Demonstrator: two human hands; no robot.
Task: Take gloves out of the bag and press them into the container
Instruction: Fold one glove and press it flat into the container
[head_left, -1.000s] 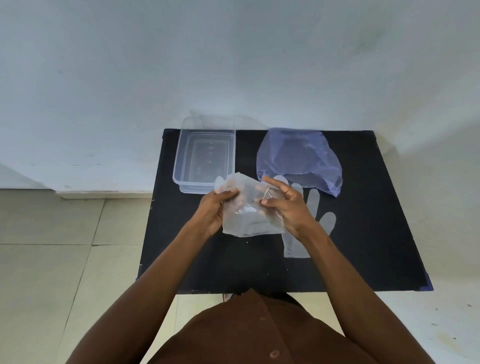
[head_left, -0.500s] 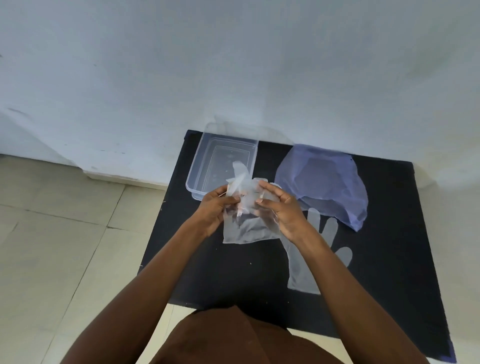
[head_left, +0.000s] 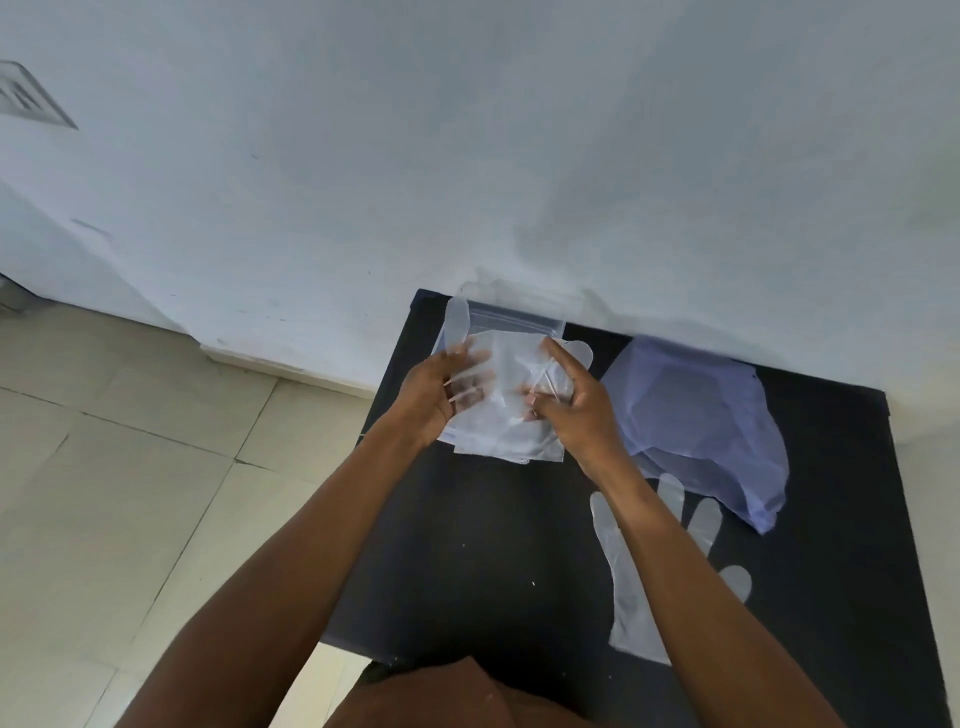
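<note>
Both hands closed on the same bundle of clear plastic gloves (head_left: 501, 400): the left hand (head_left: 426, 397) had the grip on its left edge, fingers curled through the film, and the right hand (head_left: 576, 402) pinched its right side with the index finger stretched up and forward. The bundle hung between the two grips, held above the clear container (head_left: 514, 317), which sat at the far left corner of the black counter (head_left: 467, 545) against the wall (head_left: 467, 156). Most of the container was hidden behind the gloves and hands; only its far rim showed, so whether the gloves touched its inside could not be told. One glove finger stuck up past the left hand over the container's left corner, and another poked out beyond the right index finger. Both forearms reached forward from the bottom of the view and converged on the bundle, wrists roughly level. To the right of the hands a bluish translucent bag (head_left: 696, 415) lay crumpled on the counter, near the wall. A single clear glove (head_left: 628, 587) lay flat on the counter nearer the person, its fingers pointing toward the bag, partly crossed by the right forearm. Pale floor tiles (head_left: 130, 493) showed to the left of the counter.
</note>
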